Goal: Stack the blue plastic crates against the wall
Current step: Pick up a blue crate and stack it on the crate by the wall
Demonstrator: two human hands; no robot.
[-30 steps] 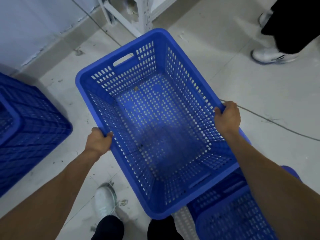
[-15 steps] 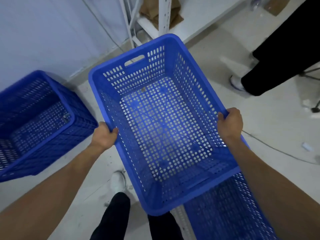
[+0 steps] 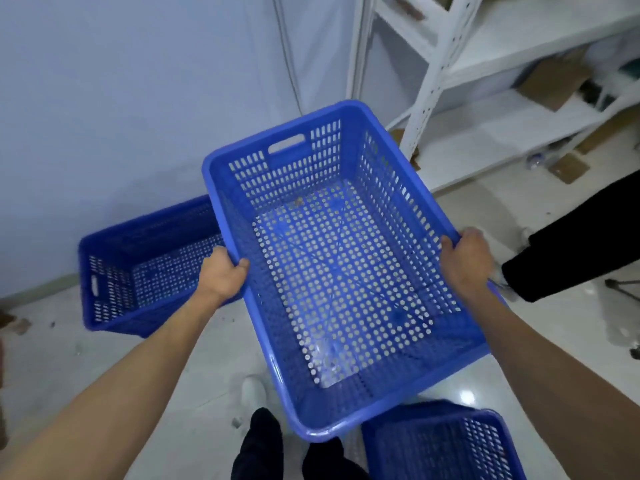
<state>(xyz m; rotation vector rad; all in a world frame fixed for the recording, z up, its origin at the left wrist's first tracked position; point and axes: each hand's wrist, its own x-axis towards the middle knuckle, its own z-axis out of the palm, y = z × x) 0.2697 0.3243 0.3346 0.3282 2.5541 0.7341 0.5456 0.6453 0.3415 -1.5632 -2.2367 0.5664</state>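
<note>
I hold an empty blue perforated crate (image 3: 343,271) in the air in front of me, level and open side up. My left hand (image 3: 221,275) grips its left long rim and my right hand (image 3: 465,259) grips its right long rim. A second blue crate (image 3: 138,271) stands on the floor at the left, close to the pale wall (image 3: 121,98), partly hidden behind the held crate. A third blue crate (image 3: 446,445) sits on the floor at the bottom right, below the held one.
A white metal shelf rack (image 3: 436,64) with cardboard boxes stands at the back right. Another person's black-trousered leg (image 3: 571,247) and white shoe are at the right. My own legs (image 3: 263,448) and shoe are below on the pale tiled floor.
The held crate has come up and away from the crate at the bottom right. My view has lifted toward the wall, so the floor crate at the left now shows further in.
</note>
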